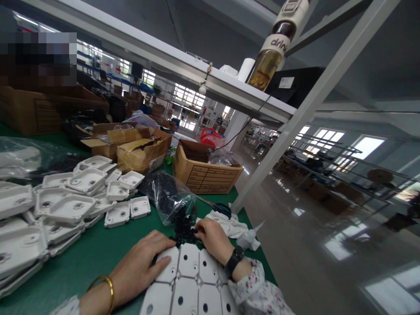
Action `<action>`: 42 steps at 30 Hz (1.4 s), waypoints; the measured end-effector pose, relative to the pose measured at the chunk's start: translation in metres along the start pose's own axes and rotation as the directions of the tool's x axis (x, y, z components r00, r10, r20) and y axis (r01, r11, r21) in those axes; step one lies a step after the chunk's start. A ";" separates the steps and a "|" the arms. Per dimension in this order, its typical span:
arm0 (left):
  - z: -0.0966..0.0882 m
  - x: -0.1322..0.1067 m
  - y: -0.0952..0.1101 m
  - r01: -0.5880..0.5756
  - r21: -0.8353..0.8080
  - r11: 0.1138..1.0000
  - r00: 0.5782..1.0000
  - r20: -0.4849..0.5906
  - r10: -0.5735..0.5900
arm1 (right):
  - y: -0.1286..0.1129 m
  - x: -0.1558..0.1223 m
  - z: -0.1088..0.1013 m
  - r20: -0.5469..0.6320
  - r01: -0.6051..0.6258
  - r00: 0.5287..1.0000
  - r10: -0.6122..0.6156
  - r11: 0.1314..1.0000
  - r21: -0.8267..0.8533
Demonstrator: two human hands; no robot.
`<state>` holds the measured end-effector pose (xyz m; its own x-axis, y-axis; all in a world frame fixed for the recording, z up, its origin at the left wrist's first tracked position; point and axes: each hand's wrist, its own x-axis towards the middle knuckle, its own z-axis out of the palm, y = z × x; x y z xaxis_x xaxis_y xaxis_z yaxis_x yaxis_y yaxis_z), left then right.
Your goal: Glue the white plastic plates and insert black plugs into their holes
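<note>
My left hand [142,264] lies flat, fingers spread, on the left edge of a white plastic panel of joined square plates with holes [187,284] on the green table [92,253]. My right hand [213,238], with a black watch at the wrist, reaches past the panel's far edge into a heap of small black parts [183,227]. Its fingertips are down among them; whether they pinch one I cannot tell. The black parts spill from a clear plastic bag [166,194].
Several white square plastic covers [70,199] are piled at the left. Cardboard boxes [205,173] stand at the back, a white cloth [231,225] lies by the table's right edge. A white shelf overhead carries a drink bottle [274,48]. A slanted frame post [295,127] borders the aisle.
</note>
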<state>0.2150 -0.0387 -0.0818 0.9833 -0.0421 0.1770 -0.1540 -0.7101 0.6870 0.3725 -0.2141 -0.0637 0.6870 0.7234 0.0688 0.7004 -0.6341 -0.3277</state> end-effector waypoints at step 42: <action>-0.007 -0.001 -0.008 -0.037 -0.109 0.993 0.999 0.034 0.041 | -0.065 -0.068 -0.002 0.056 -0.118 0.992 0.115 0.660 0.742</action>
<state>0.2144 -0.0286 -0.0826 0.9789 -0.0952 0.1805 -0.1999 -0.6270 0.7530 0.2805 -0.2219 -0.0454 0.7511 0.6599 -0.0221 0.2376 -0.3013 -0.9234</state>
